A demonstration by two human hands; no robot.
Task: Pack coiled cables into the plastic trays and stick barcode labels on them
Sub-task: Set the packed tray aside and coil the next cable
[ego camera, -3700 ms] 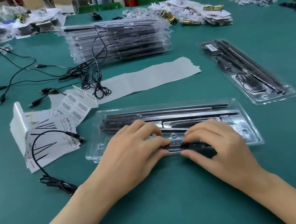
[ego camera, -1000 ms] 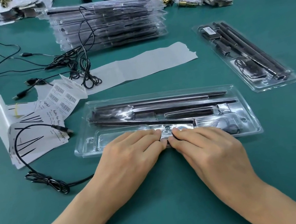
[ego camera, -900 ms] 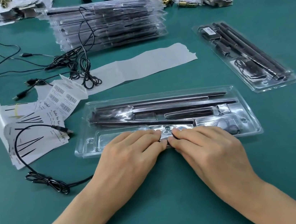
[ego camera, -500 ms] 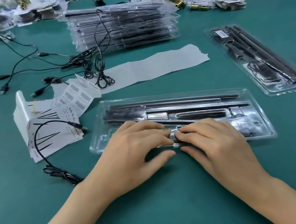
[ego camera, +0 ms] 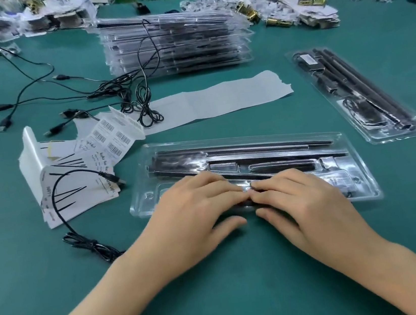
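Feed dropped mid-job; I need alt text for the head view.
The left hand and right hand press fingertips on the near edge of a clear plastic tray of black rods on a green table. A coiled cable and barcode labels lie left of it; stacked trays behind.

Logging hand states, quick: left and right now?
Left hand: open, fingers pressing the tray.
Right hand: open, fingers pressing the tray.

Left hand (ego camera: 196, 217) and right hand (ego camera: 304, 205) palms down, lower centre of frame; fingers nearly straight, index tips touching, thumbs splayed toward bottom edge.
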